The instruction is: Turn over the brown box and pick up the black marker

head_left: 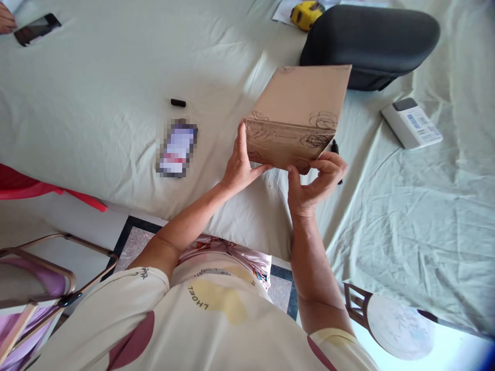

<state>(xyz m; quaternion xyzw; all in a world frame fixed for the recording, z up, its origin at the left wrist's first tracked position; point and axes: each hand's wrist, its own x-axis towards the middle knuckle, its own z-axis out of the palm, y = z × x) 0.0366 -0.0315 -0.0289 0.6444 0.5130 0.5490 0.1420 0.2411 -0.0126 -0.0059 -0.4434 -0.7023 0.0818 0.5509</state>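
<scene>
A brown cardboard box [299,95] is tilted up over the cloth-covered table, with black scribbles drawn near its corners. My left hand [242,167] grips its left side, fingers along the edge and thumb under the near face. At the lower right corner, my right hand [319,183] pinches the box between thumb and fingers. A black marker [335,147] shows behind those right fingers; whether it is held or lies on the cloth I cannot tell. To the left, a small black pen cap [178,103] lies apart from both hands.
A phone with a blurred screen [178,149] lies left of my hands. Beyond the box are a black rounded case [371,38] and a yellow tape measure [307,14]. A white device [412,123] sits to the right. Another person's hand [5,19] is near a dark phone [37,29].
</scene>
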